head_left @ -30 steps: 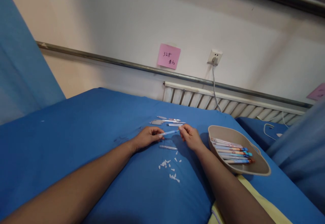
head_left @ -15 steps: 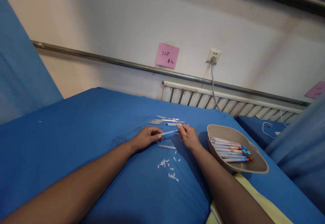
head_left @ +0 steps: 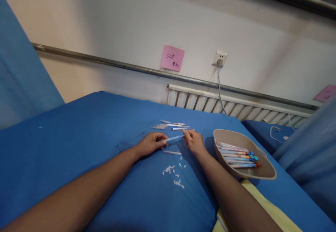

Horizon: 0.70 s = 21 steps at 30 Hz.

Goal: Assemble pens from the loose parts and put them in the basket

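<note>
A thin blue pen (head_left: 173,138) is held level between both hands above the blue sheet (head_left: 86,144). My left hand (head_left: 151,143) pinches its left end and my right hand (head_left: 193,141) pinches its right end. Just below the pen lies a clear pen part (head_left: 172,152). Several more pens and pen parts (head_left: 172,125) lie in a row beyond the hands. A scatter of several small white caps (head_left: 173,175) lies on the sheet nearer to me.
A beige oval tray (head_left: 265,172) holding several coloured pens (head_left: 237,155) sits to the right of my right hand. Behind are a white bed rail (head_left: 236,102), a wall socket with cable (head_left: 219,59), a pink note (head_left: 172,58) and blue curtains on both sides.
Both hands keep their grip on the pen. The view has shifted slightly; hands and pen stay in nearly the same place.
</note>
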{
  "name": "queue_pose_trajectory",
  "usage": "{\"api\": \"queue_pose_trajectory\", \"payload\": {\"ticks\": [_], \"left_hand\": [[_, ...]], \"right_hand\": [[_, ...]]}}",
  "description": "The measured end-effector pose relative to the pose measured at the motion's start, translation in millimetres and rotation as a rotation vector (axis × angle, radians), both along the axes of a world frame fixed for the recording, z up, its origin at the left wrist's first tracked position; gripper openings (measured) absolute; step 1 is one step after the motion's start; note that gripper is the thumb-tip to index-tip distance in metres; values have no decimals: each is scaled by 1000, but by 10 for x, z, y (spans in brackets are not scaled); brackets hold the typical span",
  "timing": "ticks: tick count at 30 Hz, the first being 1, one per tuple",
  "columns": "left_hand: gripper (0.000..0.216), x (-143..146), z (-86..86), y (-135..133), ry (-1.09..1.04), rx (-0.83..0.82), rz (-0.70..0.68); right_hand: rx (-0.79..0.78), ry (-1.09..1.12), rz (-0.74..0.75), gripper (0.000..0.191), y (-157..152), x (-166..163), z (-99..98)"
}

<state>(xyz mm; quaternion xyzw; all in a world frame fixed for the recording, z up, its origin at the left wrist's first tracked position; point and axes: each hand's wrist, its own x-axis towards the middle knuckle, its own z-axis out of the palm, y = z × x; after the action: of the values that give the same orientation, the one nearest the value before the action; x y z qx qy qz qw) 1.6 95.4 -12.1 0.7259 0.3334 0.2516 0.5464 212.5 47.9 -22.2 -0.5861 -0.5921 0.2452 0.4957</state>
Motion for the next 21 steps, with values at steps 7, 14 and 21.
{"api": "queue_pose_trajectory", "payload": {"ticks": [7, 14, 21], "left_hand": [[37, 22, 17, 17, -51, -90, 44], [37, 14, 21, 17, -66, -118, 49], [35, 14, 8, 8, -57, -102, 42]], "right_hand": [[67, 89, 29, 46, -3, -3, -46], [95, 285, 74, 34, 15, -18, -40], [78, 263, 55, 33, 5, -28, -13]]}}
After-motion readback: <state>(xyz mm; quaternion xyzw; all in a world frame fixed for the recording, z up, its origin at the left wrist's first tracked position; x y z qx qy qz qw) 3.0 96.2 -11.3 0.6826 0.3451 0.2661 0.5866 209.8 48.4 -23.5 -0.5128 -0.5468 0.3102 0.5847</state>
